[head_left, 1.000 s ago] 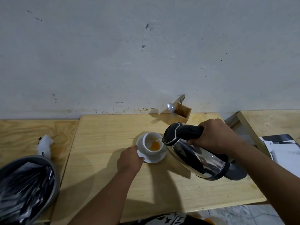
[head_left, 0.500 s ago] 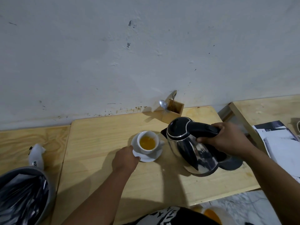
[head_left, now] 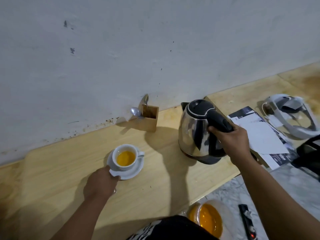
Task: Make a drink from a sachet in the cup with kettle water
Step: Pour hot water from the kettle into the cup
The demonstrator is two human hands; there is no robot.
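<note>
Head view: the white cup (head_left: 125, 159) holds orange liquid and sits on a saucer (head_left: 129, 172) on the wooden table (head_left: 52, 170). The left hand (head_left: 101, 183) pinches the saucer's near rim. The right hand (head_left: 232, 142) grips the handle of the upright steel kettle (head_left: 194, 129). A wooden holder (head_left: 149, 118) with spoons (head_left: 136, 112) stands by the wall; papers (head_left: 259, 135) lie right of the kettle

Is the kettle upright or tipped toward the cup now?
Upright: the kettle stands level on its base, lid on top, right hand gripping its handle.
</note>
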